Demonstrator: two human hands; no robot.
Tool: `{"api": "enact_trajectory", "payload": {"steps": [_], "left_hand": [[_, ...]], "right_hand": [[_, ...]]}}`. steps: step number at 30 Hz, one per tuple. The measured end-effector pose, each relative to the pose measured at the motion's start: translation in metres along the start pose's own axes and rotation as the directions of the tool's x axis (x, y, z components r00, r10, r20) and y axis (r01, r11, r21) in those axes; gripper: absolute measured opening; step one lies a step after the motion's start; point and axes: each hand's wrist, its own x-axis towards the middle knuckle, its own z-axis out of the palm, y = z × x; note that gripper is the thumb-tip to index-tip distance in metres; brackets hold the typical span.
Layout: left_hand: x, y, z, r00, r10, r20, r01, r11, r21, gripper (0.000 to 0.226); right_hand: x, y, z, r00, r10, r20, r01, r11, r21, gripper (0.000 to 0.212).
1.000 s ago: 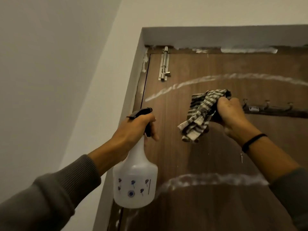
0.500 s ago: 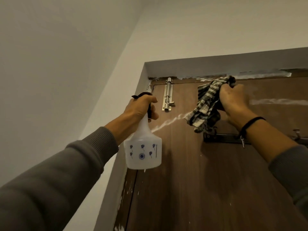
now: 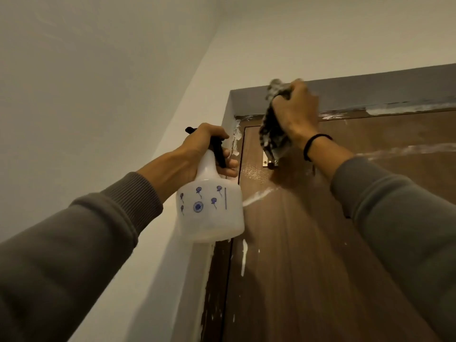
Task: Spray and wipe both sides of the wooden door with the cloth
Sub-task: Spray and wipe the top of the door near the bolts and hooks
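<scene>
Pale walls are meeting in a corner on the left, and the brown wooden door is standing on the right under a grey door frame, streaked with white smears. Just beside the door's left edge, the left hand is holding a white plastic spray bottle by its neck, its fingers curling round the black trigger. The bottle is hanging upright, printed with small blue flowers, and its cloudy wall is hiding how much liquid is inside. Farther up, the right hand, arm stretched high with a black band on the wrist, is gripping a bunched striped cloth and pressing it to the door's top left corner, against the frame. The blurred cloth is hanging down over a metal bolt.
</scene>
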Motion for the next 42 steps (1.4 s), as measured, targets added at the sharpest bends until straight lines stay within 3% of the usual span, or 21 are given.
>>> {"api": "enact_trajectory", "payload": {"steps": [2,4,6,9,13,17,22,29,34,42], "left_hand": [[0.004,-0.002,-0.003,1.0,-0.006,0.017,0.006,0.999,-0.036,0.016],[0.01,-0.003,-0.006,1.0,-0.007,0.024,0.008,0.999,-0.048,0.016],[0.017,-0.004,-0.009,1.0,0.001,0.03,0.0,0.999,-0.034,0.015],[0.023,-0.006,-0.01,0.999,-0.006,0.049,0.007,1.0,-0.016,0.01],[0.029,-0.008,-0.012,0.998,0.007,0.056,-0.008,1.0,0.002,0.01],[0.036,-0.007,-0.015,0.997,0.038,0.063,-0.037,0.999,-0.008,0.009],[0.035,-0.009,-0.014,0.998,0.019,0.064,-0.019,1.0,0.007,0.012],[0.023,-0.012,-0.018,0.999,0.007,0.038,-0.007,1.0,-0.01,0.015],[0.016,-0.011,-0.017,1.0,-0.004,0.027,0.004,1.0,-0.004,0.016],[0.014,-0.013,-0.007,1.0,-0.011,0.015,0.01,0.999,0.033,0.015]], "right_hand": [[-0.013,0.001,0.029,0.949,-0.123,0.291,0.201,0.946,-0.255,0.048],[-0.034,0.01,0.056,0.805,-0.079,0.588,0.409,0.792,-0.453,0.062],[-0.048,0.024,0.079,0.724,-0.071,0.686,0.524,0.704,-0.48,0.07],[-0.034,0.036,0.096,0.762,-0.109,0.638,0.534,0.663,-0.525,0.063],[0.006,0.023,0.11,0.848,0.006,0.529,0.422,0.596,-0.683,0.066],[0.031,0.012,0.124,0.869,0.065,0.49,0.375,0.56,-0.739,0.057],[0.03,0.03,0.113,0.818,-0.044,0.574,0.504,0.536,-0.678,0.057],[-0.047,0.024,0.075,0.719,-0.14,0.681,0.65,0.482,-0.587,0.044],[-0.102,0.029,0.056,0.657,-0.135,0.742,0.711,0.439,-0.55,0.059],[-0.039,0.018,0.074,0.715,-0.043,0.698,0.629,0.475,-0.616,0.054]]}}
